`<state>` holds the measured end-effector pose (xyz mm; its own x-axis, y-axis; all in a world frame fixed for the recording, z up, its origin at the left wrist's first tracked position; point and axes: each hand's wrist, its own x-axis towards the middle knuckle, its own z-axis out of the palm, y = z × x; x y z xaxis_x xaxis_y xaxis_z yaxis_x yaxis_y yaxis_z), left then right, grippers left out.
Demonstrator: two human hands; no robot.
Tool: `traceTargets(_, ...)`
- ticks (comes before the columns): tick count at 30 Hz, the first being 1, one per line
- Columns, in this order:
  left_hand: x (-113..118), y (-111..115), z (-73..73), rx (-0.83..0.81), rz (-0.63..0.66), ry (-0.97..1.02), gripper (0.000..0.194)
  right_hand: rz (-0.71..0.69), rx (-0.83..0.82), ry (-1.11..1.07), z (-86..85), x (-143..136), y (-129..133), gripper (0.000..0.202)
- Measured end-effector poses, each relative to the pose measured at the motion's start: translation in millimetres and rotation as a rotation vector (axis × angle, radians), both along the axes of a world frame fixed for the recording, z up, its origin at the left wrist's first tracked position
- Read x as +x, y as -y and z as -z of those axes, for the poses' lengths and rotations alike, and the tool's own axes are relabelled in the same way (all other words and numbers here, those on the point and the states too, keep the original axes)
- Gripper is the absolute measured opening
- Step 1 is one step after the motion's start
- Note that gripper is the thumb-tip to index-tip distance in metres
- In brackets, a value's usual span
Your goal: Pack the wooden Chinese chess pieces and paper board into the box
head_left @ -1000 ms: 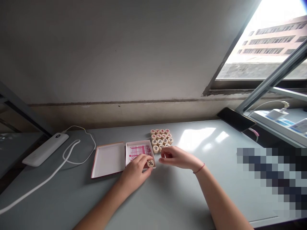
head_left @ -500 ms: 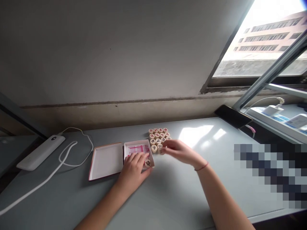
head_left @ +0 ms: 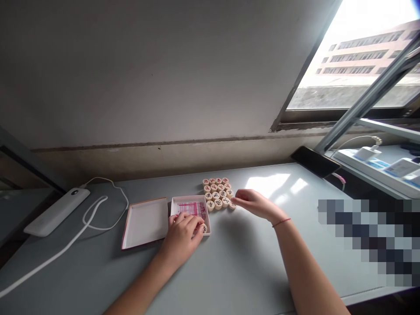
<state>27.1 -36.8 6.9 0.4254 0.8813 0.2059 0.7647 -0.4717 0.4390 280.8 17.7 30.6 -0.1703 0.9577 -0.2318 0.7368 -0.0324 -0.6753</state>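
Round wooden pieces with red and black characters (head_left: 218,193) stand in close rows on the grey desk. My right hand (head_left: 254,203) is at the right end of the front row, its curled fingers at a piece (head_left: 232,205) there. Left of the rows lies an open white box (head_left: 190,199) with a pink-printed sheet (head_left: 193,209) inside. My left hand (head_left: 185,227) reaches over the box's front edge, fingers bent around a round piece (head_left: 205,228) in its front right corner. Beside the box is its empty lid (head_left: 146,223).
A white power bank (head_left: 57,212) with a looping white cable (head_left: 65,251) lies at the left. A dark phone (head_left: 315,162) leans at the back right, near a white power strip (head_left: 370,164) on a shelf. Wall and window stand behind.
My right hand has moved slightly right along the front row, where more pieces now show. My left thumb has come in from the box's front edge towards the piece in the corner.
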Motion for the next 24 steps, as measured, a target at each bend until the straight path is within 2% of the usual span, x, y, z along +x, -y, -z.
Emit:
traceTargets(4,1.3,1.8,-1.6,0.082,-0.022,0.136,0.015,-0.327,-0.016,-0.185,-15.6,-35.7,18.3,0.027)
traceTargets(6,2.1,3.4,-3.6,0.102,-0.024,0.209,0.014,-0.399,0.011,-0.203,-18.6,-52.5,25.2,0.025)
traceTargets(8,1.4,3.7,-5.9,0.104,-0.02,0.248,0.012,-0.425,0.032,-0.207,-20.1,-58.0,27.2,0.026)
traceTargets(10,-2.7,1.2,-7.7,0.114,-0.021,0.243,0.012,-0.388,0.034,-0.212,-20.6,-48.5,23.7,0.032)
traceTargets(12,-11.5,-4.7,-8.8,0.144,-0.047,0.19,0.015,-0.26,0.031,-0.196,-19.8,-27.6,16.6,0.037)
traceTargets(14,-24.0,-13.1,-9.5,0.171,-0.129,0.083,0.019,-0.076,0.026,-0.127,-16.5,-4.0,8.6,0.04)
traceTargets(16,-37.3,-21.7,-10.4,0.146,-0.27,-0.062,0.023,0.027,-0.026,-0.057,-10.3,13.4,2.0,0.038)
traceTargets(19,-51.8,-31.4,-11.7,-0.039,-0.4,-0.204,0.029,0.045,-0.141,-0.018,1.9,20.9,-3.6,0.035)
traceTargets(22,-56.2,-35.9,-10.6,-0.193,-0.4,-0.281,0.034,0.047,-0.196,0.002,10.5,16.8,-5.2,0.036)
traceTargets(24,-55.3,-36.5,-8.9,-0.213,-0.379,-0.301,0.037,0.058,-0.192,0.021,12.0,14.9,-4.6,0.039)
